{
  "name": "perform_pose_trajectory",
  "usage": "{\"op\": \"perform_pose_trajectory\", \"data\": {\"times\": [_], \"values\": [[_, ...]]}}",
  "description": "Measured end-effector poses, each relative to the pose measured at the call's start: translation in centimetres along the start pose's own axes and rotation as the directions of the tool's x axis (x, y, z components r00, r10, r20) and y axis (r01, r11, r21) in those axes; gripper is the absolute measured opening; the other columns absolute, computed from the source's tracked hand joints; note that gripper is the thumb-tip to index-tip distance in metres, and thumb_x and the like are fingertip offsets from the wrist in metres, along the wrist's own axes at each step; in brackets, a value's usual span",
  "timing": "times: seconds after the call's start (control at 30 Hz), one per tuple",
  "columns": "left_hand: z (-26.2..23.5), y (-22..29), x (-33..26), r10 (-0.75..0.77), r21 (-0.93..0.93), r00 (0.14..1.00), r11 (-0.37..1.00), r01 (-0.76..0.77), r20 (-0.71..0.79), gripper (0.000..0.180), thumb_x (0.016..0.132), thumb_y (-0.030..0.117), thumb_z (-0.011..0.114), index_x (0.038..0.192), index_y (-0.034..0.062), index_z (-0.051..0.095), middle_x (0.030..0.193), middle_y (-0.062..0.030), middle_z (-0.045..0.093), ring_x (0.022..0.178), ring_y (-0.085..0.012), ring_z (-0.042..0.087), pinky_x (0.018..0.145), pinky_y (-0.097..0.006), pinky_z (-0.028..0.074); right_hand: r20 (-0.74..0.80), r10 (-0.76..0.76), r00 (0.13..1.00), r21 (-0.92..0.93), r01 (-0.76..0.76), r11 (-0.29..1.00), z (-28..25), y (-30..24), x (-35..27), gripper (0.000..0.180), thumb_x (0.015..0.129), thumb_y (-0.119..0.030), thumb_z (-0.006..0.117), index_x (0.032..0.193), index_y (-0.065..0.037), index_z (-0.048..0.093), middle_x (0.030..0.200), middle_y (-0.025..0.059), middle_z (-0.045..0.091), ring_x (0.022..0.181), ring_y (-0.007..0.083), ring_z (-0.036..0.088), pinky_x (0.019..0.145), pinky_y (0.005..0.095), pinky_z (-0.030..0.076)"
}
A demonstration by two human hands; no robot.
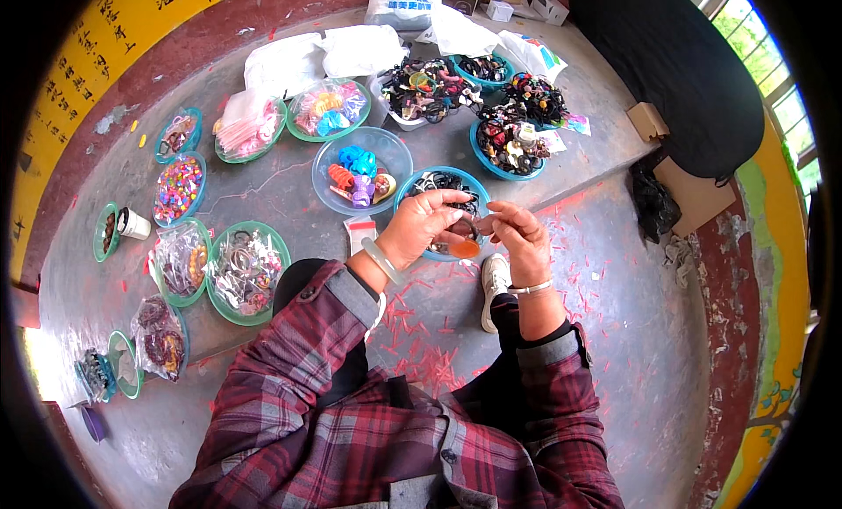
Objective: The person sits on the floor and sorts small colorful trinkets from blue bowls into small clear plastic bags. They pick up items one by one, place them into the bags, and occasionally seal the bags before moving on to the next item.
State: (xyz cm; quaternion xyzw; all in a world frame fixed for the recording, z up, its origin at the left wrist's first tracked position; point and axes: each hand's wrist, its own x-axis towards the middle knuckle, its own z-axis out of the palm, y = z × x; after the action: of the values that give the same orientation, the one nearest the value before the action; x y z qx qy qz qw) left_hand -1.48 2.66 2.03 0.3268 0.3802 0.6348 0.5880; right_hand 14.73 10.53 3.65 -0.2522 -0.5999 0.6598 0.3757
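Note:
My left hand [417, 228] and my right hand [523, 250] meet over the near edge of a blue basin [485, 196] of black hair ties [445, 181]. Thumb and finger are pinched together on each hand. Between them is a small item with a round, shiny orange-brown piece [466, 249]; its exact kind is unclear. The fingers partly cover it. Left of the basin, a clear bowl [322, 170] holds blue, orange and purple pieces [358, 161]. A small red-and-white packet [360, 234] lies beside my left wrist.
Basins of dark hair ties [507, 143] stand at the back right, near a cardboard box [647, 121]. Green basins [246, 272] of packed accessories spread leftward. White bags [283, 64] lie behind. Red scraps [430, 360] litter the lower floor around my shoe [494, 290].

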Motion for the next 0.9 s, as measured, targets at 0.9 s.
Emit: {"op": "perform_pose_trajectory", "data": {"times": [0.9], "values": [[0.5,0.0,-0.2,0.104,0.088,0.993,0.990,-0.108,0.049,0.026,0.089,0.014,0.041,0.112,0.0034,0.045,0.098,-0.0111,0.058,0.086,-0.0164,0.059,0.067,-0.024,0.050,-0.055,0.160,0.986,0.014,-0.160,0.987,-0.4,0.6,0.4,0.008,0.071,-0.001,0.065,0.079,0.000,0.064,0.073,0.0037,0.061,0.069,0.0110,0.056,0.065,0.0220,0.045]]}}
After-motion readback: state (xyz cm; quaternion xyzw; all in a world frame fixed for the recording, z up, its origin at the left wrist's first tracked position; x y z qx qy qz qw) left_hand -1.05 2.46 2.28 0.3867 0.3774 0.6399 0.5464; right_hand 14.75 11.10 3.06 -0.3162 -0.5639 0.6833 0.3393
